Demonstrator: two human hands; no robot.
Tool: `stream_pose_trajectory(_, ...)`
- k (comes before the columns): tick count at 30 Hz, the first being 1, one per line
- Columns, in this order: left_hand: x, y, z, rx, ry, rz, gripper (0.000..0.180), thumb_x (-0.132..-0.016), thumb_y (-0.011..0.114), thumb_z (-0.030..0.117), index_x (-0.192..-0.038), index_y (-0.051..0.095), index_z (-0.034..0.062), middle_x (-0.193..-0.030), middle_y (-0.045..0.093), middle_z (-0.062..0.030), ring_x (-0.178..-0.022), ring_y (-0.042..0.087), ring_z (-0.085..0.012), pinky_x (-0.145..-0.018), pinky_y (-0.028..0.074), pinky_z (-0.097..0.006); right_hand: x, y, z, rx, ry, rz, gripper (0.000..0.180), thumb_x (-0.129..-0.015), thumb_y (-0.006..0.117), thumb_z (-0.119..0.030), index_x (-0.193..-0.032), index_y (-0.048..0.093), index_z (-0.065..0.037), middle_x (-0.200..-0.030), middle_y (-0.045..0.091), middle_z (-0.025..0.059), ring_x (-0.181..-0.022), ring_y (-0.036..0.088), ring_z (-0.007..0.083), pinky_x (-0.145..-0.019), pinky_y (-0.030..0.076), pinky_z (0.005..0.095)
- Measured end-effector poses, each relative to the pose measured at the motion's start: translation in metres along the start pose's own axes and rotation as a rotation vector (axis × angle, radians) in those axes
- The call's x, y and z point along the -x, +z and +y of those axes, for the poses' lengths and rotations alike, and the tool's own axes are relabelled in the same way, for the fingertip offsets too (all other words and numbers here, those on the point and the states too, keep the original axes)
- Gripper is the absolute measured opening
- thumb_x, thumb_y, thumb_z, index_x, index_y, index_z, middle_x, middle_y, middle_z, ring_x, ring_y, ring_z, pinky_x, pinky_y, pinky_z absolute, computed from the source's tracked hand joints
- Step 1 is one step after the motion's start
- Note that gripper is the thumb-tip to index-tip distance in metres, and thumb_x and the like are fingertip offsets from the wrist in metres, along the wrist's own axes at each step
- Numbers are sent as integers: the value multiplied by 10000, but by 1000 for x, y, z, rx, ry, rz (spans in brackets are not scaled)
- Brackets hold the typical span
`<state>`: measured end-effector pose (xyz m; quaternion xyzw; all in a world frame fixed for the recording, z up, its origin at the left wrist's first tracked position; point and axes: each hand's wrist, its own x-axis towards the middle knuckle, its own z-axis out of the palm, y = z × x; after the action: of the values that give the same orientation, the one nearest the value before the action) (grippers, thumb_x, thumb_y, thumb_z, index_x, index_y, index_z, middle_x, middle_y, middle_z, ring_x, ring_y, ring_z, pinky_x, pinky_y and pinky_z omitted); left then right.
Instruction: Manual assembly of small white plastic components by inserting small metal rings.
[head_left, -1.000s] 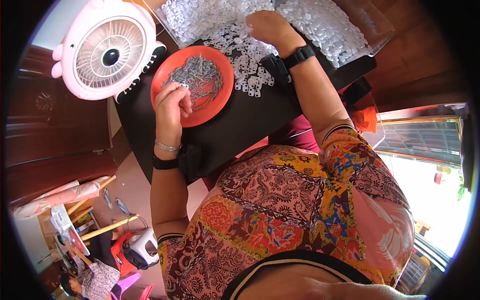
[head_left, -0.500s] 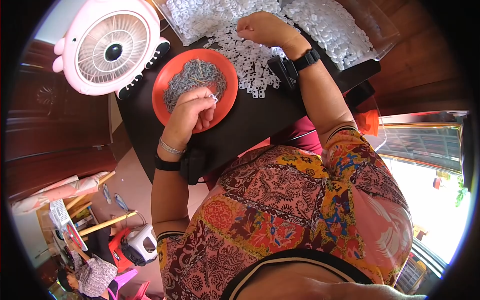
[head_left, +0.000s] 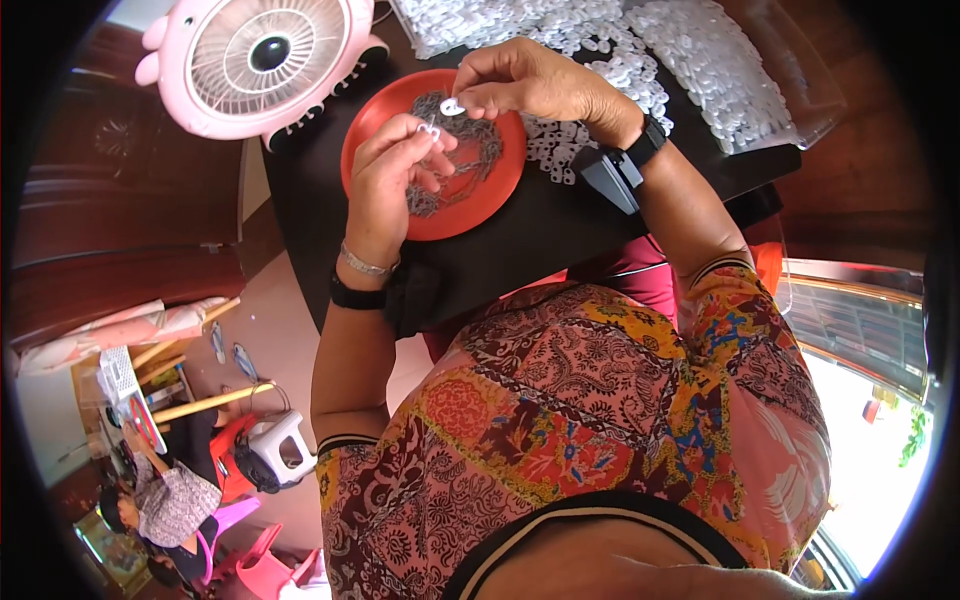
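My left hand (head_left: 392,175) hovers over the red plate (head_left: 495,195), pinching a small metal piece (head_left: 428,128) between thumb and fingers. My right hand (head_left: 525,80) is just above and to the right, holding a small white plastic piece (head_left: 452,106) close to the metal one. The plate holds a heap of small grey metal pieces (head_left: 470,140). It rests on a black board (head_left: 520,250) across my lap. A big pile of white plastic pieces (head_left: 690,60) lies on the far side of the board.
A pink round fan (head_left: 265,60) stands at the board's far left corner. Dark wooden furniture (head_left: 110,270) runs along the left. Another person sits on the floor at the lower left (head_left: 170,500), beside a pink stool (head_left: 265,565) and scattered items.
My right hand left the white pile and came over the plate with a white piece. My left hand lifted off the metal heap with one piece, so both hands now meet.
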<state>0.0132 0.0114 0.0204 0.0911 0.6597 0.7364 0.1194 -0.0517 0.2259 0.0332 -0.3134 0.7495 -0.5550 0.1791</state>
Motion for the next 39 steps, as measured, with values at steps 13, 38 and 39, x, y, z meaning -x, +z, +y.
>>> stream_pose_trajectory(13, -3, -5, -8, 66, 25, -13, 214, -919, 471, 180, -835, 572, 11, -807, 623, -97, -652, 579, -141, -587, 452, -242, -6, 28, 7, -2, -50, 35, 150, -872, 618, -120, -956, 653, 0, -785, 642, 10, -728, 586, 81, -678, 484, 233)
stream_pose_trajectory(38, -4, 2, -17, -3, 146, 58, 170, -875, 537, 98, -863, 623, -47, -820, 626, -92, -703, 592, -141, -641, 469, -247, -9, 32, 11, -143, -44, 83, 191, -864, 630, -31, -1048, 640, 17, -929, 657, 50, -882, 606, 106, -812, 494, 242)
stream_pose_trajectory(39, -5, 2, -19, 6, 156, 65, 164, -872, 540, 91, -872, 626, -48, -831, 628, -96, -707, 594, -144, -646, 471, -248, -9, 32, 12, -152, -79, 85, 206, -862, 634, -35, -1062, 639, 17, -937, 660, 54, -884, 608, 107, -819, 494, 244)
